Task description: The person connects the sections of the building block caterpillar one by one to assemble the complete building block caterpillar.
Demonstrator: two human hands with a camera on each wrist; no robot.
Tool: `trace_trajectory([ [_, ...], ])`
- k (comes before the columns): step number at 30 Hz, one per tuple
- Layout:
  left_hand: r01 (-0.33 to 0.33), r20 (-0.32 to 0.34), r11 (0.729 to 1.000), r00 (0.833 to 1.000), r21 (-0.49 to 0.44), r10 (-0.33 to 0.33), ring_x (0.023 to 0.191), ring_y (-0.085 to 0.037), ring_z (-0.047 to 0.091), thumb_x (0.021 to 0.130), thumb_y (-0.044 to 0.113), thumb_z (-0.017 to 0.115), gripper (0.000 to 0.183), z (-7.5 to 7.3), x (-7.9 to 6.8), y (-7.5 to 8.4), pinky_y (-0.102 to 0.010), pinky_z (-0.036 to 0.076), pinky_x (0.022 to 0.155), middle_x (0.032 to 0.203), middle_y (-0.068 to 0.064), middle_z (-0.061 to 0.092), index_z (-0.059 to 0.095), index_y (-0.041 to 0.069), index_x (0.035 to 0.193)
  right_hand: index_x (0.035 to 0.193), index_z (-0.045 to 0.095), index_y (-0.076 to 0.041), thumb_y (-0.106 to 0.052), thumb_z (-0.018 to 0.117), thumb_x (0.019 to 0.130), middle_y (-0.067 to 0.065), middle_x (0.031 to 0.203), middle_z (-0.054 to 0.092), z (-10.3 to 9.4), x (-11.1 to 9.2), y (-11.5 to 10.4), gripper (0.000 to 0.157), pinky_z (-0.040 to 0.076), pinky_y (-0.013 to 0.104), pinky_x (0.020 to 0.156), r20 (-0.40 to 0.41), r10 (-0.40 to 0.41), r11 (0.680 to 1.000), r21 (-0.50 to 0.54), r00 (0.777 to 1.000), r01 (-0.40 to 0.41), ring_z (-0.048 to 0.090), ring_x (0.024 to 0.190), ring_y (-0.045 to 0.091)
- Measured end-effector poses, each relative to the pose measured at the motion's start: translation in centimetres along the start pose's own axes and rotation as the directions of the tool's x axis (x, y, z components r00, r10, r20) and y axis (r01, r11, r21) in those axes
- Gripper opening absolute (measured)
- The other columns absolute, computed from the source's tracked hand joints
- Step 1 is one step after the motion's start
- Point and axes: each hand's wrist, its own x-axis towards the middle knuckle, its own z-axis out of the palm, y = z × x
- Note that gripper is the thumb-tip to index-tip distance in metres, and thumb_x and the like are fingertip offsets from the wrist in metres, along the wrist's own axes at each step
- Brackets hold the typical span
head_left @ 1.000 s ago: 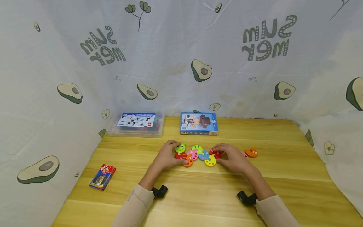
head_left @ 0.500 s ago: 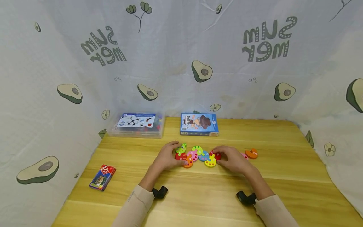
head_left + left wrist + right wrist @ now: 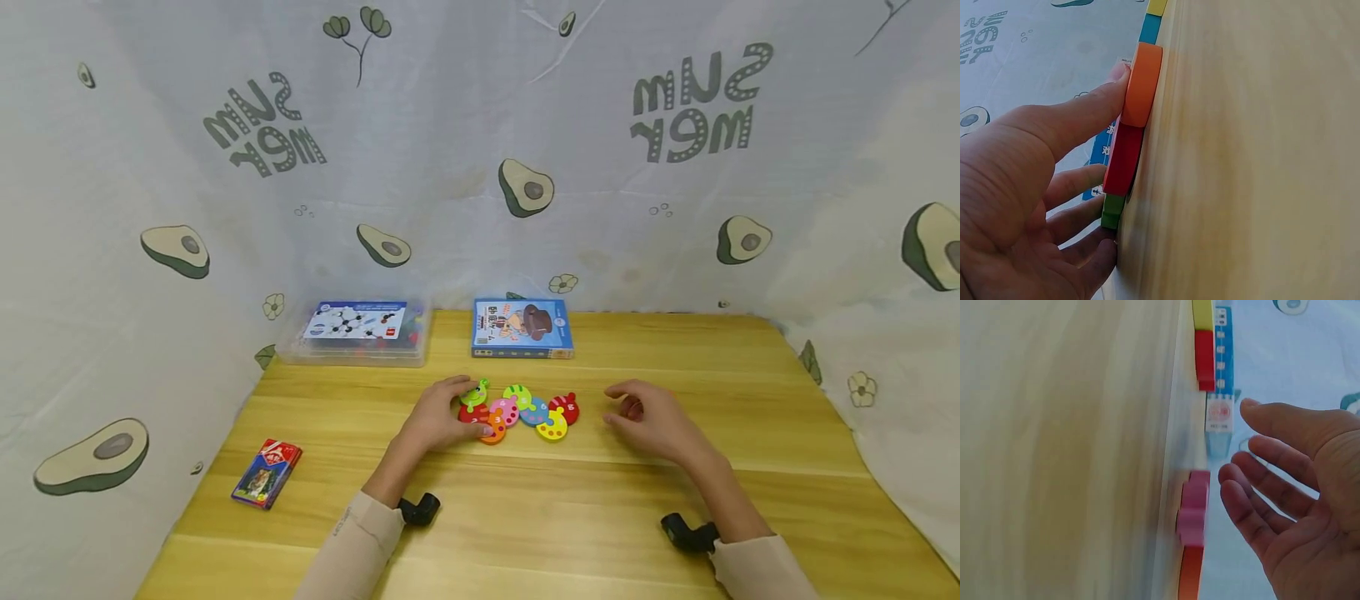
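Observation:
A caterpillar number puzzle of coloured round pieces lies joined in a zigzag on the table, from the smiling green head (image 3: 475,395) to a red piece (image 3: 564,408) at the right end. My left hand (image 3: 437,417) holds the head end, its thumb on the orange piece (image 3: 1144,84) and its fingers around the green and red edges. To the right of the row, my right hand (image 3: 656,421) hovers with loosely bent fingers, holding nothing. Close by it in the right wrist view are a separate pink piece (image 3: 1193,515) and an orange one (image 3: 1190,572), both hidden by this hand in the head view.
Behind the puzzle lie a blue game box (image 3: 521,327) and a clear plastic case (image 3: 352,356) with a molecule label. A small red and blue card pack (image 3: 267,473) lies at the left. A patterned white cloth (image 3: 450,125) hangs around the wooden table (image 3: 525,517).
My right hand has let go of the red end piece and moved right, over where the loose pink and orange pieces showed. My left hand stays at the head end.

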Motion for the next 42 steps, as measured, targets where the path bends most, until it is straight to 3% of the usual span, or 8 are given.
trace_trajectory([
  [7,-0.001,-0.002,1.0,1.0,0.003,0.001,0.149,-0.038,0.04,0.078,0.046,0.087,0.081,-0.1,-0.1,0.2,-0.058,0.036,0.12,0.158,-0.007,0.049,0.058,0.018,0.148,0.125,0.069,0.001,-0.026,0.081,0.091,0.012,0.107,0.071,-1.5,-1.6,1.3,0.045,0.052,0.028,0.071,-0.026,0.051,0.997,-0.052,0.998,-0.052,0.061,0.087,0.02],
  [14,-0.009,-0.006,1.0,1.0,-0.003,0.009,0.149,-0.037,0.04,0.078,0.046,0.088,0.081,0.0,0.1,0.2,-0.057,0.035,0.121,0.157,-0.007,0.049,0.059,0.017,0.148,0.125,0.069,0.004,-0.025,0.084,0.086,0.008,0.099,0.07,-2.1,-2.3,2.3,0.05,0.051,0.027,0.068,0.009,0.095,0.993,-0.071,0.995,-0.095,0.06,0.085,0.017],
  [22,-0.026,0.003,1.0,1.0,-0.002,0.026,0.149,-0.037,0.04,0.079,0.045,0.087,0.081,0.1,0.2,0.0,-0.057,0.036,0.12,0.158,-0.009,0.048,0.057,0.016,0.148,0.118,0.072,0.003,-0.016,0.083,0.087,0.006,0.094,0.066,-1.6,-2.1,2.0,0.038,0.048,0.024,0.063,0.017,0.03,0.994,-0.103,0.999,-0.028,0.056,0.078,0.015],
  [26,-0.009,-0.006,1.0,1.0,-0.009,0.009,0.148,-0.038,0.041,0.079,0.044,0.087,0.08,0.1,0.1,0.0,-0.058,0.039,0.118,0.158,-0.009,0.047,0.058,0.017,0.148,0.121,0.071,0.001,-0.015,0.084,0.085,0.01,0.101,0.066,-1.2,-1.7,1.7,0.041,0.047,0.023,0.064,0.039,0.009,0.994,-0.105,0.999,-0.005,0.054,0.08,0.016],
  [34,0.012,-0.037,1.0,0.999,-0.023,-0.012,0.145,-0.039,0.043,0.076,0.045,0.089,0.08,0.1,0.0,-0.3,-0.06,0.041,0.115,0.156,-0.009,0.047,0.059,0.017,0.146,0.126,0.069,-0.001,-0.014,0.08,0.089,0.006,0.1,0.067,-0.6,-1.0,1.5,0.041,0.049,0.026,0.069,0.088,0.06,0.995,-0.079,0.994,-0.053,0.054,0.083,0.017],
  [42,0.004,-0.046,1.0,0.999,-0.022,-0.005,0.143,-0.039,0.045,0.075,0.047,0.089,0.082,-0.1,0.1,-0.6,-0.059,0.042,0.115,0.154,-0.009,0.048,0.059,0.017,0.146,0.128,0.067,0.0,-0.021,0.08,0.091,0.006,0.101,0.068,-0.4,-0.6,0.9,0.044,0.05,0.03,0.071,0.061,0.092,0.993,-0.077,0.994,-0.087,0.056,0.085,0.018],
])
